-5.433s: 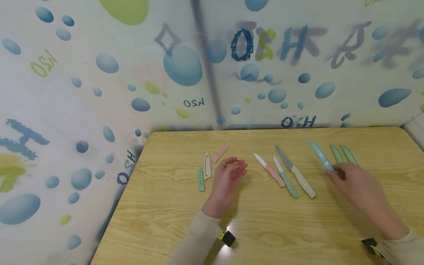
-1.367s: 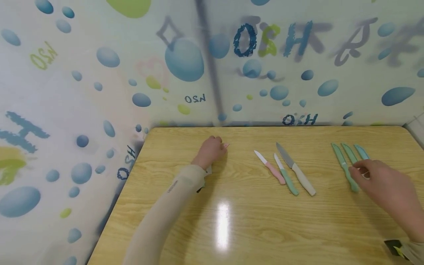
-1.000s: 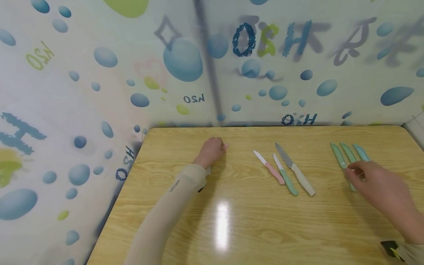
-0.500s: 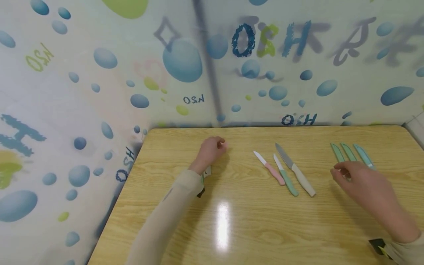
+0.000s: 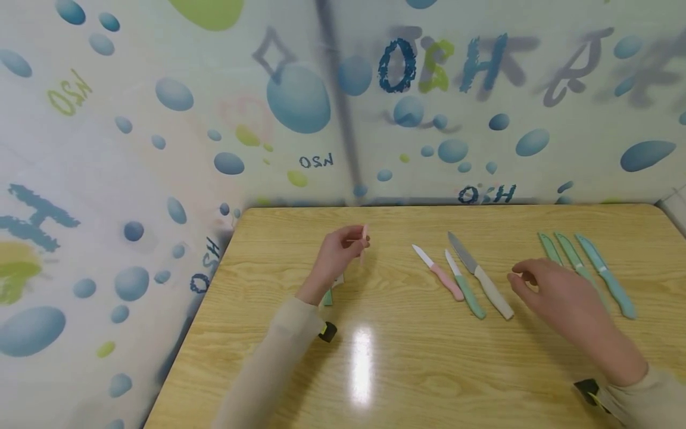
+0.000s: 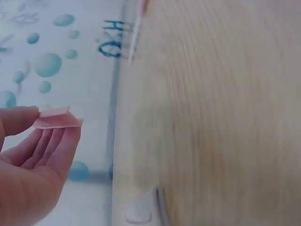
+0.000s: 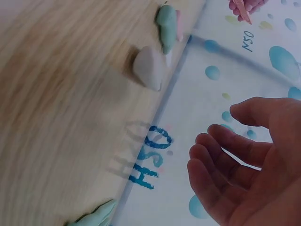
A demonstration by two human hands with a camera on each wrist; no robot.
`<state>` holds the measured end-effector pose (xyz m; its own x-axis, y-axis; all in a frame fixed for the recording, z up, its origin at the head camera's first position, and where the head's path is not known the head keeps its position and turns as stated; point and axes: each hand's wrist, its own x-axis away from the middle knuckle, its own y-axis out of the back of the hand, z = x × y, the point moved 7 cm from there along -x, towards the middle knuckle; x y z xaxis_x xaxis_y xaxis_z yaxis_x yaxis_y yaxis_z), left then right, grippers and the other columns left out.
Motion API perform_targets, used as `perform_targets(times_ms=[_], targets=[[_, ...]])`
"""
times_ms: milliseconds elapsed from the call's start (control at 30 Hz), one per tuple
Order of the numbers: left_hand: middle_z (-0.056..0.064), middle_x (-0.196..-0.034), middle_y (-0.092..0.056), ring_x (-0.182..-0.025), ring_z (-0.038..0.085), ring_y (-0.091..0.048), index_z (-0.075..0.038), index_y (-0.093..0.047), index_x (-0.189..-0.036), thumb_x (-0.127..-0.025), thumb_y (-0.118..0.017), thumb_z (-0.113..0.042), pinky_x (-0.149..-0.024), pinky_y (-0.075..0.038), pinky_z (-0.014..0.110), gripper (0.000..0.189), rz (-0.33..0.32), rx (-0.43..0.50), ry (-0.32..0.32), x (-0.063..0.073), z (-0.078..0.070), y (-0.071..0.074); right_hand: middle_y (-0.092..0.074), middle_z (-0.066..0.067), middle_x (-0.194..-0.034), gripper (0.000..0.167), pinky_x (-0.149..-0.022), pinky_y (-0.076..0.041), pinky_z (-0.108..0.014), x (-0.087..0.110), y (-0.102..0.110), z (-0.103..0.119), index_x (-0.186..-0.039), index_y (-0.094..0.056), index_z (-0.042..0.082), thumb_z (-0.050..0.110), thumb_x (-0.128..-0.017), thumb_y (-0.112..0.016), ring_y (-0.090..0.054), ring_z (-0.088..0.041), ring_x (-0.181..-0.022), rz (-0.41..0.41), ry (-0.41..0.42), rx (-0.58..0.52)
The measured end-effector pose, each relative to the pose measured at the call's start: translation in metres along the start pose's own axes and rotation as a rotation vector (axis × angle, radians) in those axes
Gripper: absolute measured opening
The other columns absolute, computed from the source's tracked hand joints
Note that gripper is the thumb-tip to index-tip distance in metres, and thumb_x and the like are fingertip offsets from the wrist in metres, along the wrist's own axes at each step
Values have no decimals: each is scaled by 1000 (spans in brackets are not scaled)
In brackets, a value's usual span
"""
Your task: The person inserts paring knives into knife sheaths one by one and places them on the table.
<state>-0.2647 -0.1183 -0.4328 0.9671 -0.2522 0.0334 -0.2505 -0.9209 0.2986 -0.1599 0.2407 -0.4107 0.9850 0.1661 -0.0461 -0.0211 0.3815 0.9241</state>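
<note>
- The pink sheath is pinched between the thumb and fingers of the left hand above the tabletop; in the head view it is seen almost edge-on, and part of it is covered by the fingers.
- The white sheath is mostly hidden behind the left hand and wrist, and is blurred and cut off in the left wrist view.
- Only the lower end of the green sheath can be made out beside the left wrist.
- The fingers of the right hand are loosely bent, with the thumb held apart from them.
- By the right hand, the handle of the leftmost sheathed green knife is concealed, and that of the second green knife is partly covered; the sheathed blue knife is fully exposed.
- Between the hands, the pink-handled knife, green-handled knife and cream-handled knife are laid with bare blades.
- Both sleeves are cut off by the frame.
</note>
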Motion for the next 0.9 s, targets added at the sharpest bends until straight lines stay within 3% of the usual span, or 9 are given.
perform_targets(times_ms=[233, 467, 733, 900], targets=[[32, -137, -57, -119, 30, -66, 4, -53, -145, -107, -57, -7, -99, -58, 37, 40, -6, 396, 68, 16, 5, -10, -71, -21, -105, 33, -60, -58, -46, -13, -5, 24, -116, -70, -3, 26, -101, -66, -69, -33, -88, -10, 22, 8], [34, -148, -47, -119, 23, -65, 9, -39, -152, -110, -47, -4, -101, -56, 34, 45, -34, 660, 173, 31, 18, -22, -72, -17, -102, 30, -65, -59, -47, -27, -19, 47, -114, -70, -3, 23, -100, -68, -70, -31, -88, 20, 83, 0], [15, -121, -66, -107, 18, -70, 14, -39, -148, -109, -47, -1, -97, -59, 34, 42, -85, 801, 185, 40, 24, -29, -70, -15, -95, 23, -61, -58, -43, -40, -39, 70, -107, -72, -5, 17, -97, -71, -67, -27, -78, -15, 164, 29], [17, -127, -64, -109, 17, -70, 12, -37, -151, -110, -46, -2, -96, -59, 30, 45, -72, 826, 196, 46, 25, -33, -66, -12, -82, 22, -49, -49, -36, -47, -46, 82, -99, -73, -6, 15, -95, -75, -58, -22, -63, -47, 218, 72]])
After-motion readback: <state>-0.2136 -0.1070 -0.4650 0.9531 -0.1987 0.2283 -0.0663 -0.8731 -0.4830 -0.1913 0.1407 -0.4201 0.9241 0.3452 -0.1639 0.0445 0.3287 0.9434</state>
